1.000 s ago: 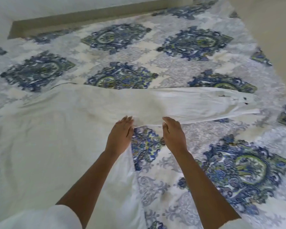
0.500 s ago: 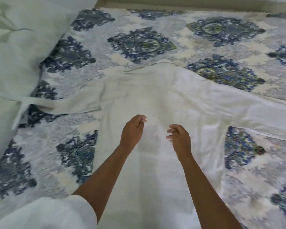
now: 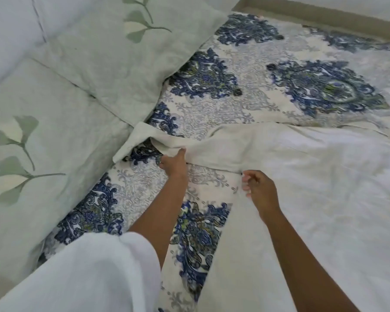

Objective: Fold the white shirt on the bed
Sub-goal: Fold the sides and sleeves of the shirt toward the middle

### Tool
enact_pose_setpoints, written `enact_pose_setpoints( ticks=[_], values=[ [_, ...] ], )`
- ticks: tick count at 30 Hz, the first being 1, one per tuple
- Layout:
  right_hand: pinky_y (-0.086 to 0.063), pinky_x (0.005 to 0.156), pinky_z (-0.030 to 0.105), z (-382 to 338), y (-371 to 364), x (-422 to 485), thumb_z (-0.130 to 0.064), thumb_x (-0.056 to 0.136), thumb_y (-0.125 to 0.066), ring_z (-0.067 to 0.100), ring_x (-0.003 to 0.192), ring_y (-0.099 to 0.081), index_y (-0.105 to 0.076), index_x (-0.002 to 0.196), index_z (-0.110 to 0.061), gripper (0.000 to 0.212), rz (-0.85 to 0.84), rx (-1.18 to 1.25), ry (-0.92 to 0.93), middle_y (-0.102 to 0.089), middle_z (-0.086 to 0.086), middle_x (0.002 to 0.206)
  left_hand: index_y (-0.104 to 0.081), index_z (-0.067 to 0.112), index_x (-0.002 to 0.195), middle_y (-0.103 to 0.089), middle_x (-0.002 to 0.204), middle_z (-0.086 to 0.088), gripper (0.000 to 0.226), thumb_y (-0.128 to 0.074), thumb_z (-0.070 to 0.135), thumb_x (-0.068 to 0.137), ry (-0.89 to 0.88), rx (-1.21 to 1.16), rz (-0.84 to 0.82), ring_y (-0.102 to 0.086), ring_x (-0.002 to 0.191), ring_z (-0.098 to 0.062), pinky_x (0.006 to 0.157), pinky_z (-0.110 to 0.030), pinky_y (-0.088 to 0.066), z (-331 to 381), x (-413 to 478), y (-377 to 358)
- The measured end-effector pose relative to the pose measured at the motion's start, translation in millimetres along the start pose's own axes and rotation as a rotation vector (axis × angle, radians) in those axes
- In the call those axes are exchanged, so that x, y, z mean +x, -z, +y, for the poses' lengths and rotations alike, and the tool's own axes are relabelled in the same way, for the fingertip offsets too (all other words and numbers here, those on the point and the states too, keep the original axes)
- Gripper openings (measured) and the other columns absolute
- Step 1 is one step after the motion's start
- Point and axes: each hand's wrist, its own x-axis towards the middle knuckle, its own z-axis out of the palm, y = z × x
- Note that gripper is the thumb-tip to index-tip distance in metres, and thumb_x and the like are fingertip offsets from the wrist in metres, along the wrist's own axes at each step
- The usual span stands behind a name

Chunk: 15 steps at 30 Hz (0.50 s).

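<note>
The white shirt [image 3: 313, 176] lay spread across the patterned bed [image 3: 212, 104], one sleeve [image 3: 196, 146] stretched toward green pillows [image 3: 65, 109]. Fingers of the left hand [image 3: 175, 163] gripped that sleeve, while curled fingers of the right hand [image 3: 260, 190] met the shirt's edge, perhaps pinching it.

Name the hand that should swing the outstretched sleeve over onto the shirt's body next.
Left, probably. The left hand grips the sleeve near its cuff end, beside the pillow. The right hand sits at the underarm of the white shirt, better suited to steadying the fold line.
</note>
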Motion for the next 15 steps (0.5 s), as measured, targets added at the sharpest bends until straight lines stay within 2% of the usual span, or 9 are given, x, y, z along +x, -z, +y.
enact_pose_setpoints(
  ticks=[3,5,6,9,11,13,15],
  values=[
    [-0.038,0.082,0.023,-22,-23,33,-0.007,0.09,-0.05,0.022,0.101,-0.056,-0.065,0.108,-0.013,0.024,0.008,-0.315,0.155,-0.065,0.007,0.109,-0.022,0.0,0.141,-0.03,0.144,-0.018,0.089,-0.068,0.044,0.08,0.116,-0.066,0.136,-0.037,0.129,-0.033,0.1,-0.042,-0.037,37,44,16],
    [-0.036,0.089,0.026,-36,-35,51,-0.007,0.088,-0.051,0.026,0.114,-0.048,-0.064,0.11,-0.013,0.027,0.03,-0.498,0.267,-0.062,0.007,0.115,-0.017,-0.002,0.143,-0.032,0.144,-0.017,0.097,-0.071,0.044,0.077,0.101,-0.116,0.203,-0.038,0.129,-0.032,0.102,-0.041,-0.036,55,69,25],
    [-0.035,0.092,0.031,-43,-42,60,-0.008,0.088,-0.051,0.027,0.116,-0.044,-0.063,0.111,-0.014,0.027,0.043,-0.582,0.318,-0.06,0.008,0.118,-0.021,0.0,0.142,-0.038,0.141,-0.016,0.094,-0.074,0.039,0.075,0.082,-0.188,0.216,-0.043,0.126,-0.031,0.1,-0.04,-0.04,61,80,29],
    [-0.033,0.095,0.039,-65,-60,83,-0.011,0.089,-0.049,0.03,0.12,-0.038,-0.058,0.119,-0.013,0.031,0.08,-0.749,0.411,-0.052,0.01,0.125,-0.04,0.003,0.13,-0.055,0.117,-0.008,0.063,-0.07,0.026,0.08,0.009,-0.301,0.266,-0.055,0.105,-0.022,0.082,-0.03,-0.045,68,96,39],
    [-0.033,0.096,0.041,-75,-66,97,-0.012,0.091,-0.046,0.031,0.123,-0.036,-0.051,0.126,-0.013,0.036,0.088,-0.868,0.384,-0.047,0.012,0.13,-0.048,0.001,0.121,-0.055,0.107,-0.007,0.043,-0.061,0.021,0.085,-0.064,-0.238,0.264,-0.052,0.09,-0.019,0.072,-0.028,-0.04,76,96,46],
    [-0.034,0.098,0.043,-77,-67,109,-0.014,0.093,-0.044,0.033,0.125,-0.036,-0.044,0.133,-0.013,0.04,0.075,-0.979,0.322,-0.043,0.015,0.133,-0.055,-0.003,0.109,-0.061,0.104,-0.014,0.031,-0.057,0.016,0.084,-0.12,-0.241,0.242,-0.055,0.082,-0.022,0.066,-0.031,-0.045,91,106,53],
    [-0.037,0.097,0.043,-74,-66,119,-0.018,0.094,-0.044,0.035,0.124,-0.04,-0.037,0.139,-0.017,0.046,0.057,-1.02,0.283,-0.041,0.017,0.133,-0.058,-0.002,0.092,-0.062,0.089,-0.014,0.018,-0.057,0.012,0.081,-0.165,-0.306,0.198,-0.058,0.073,-0.023,0.059,-0.031,-0.049,113,114,61]
  ],
)
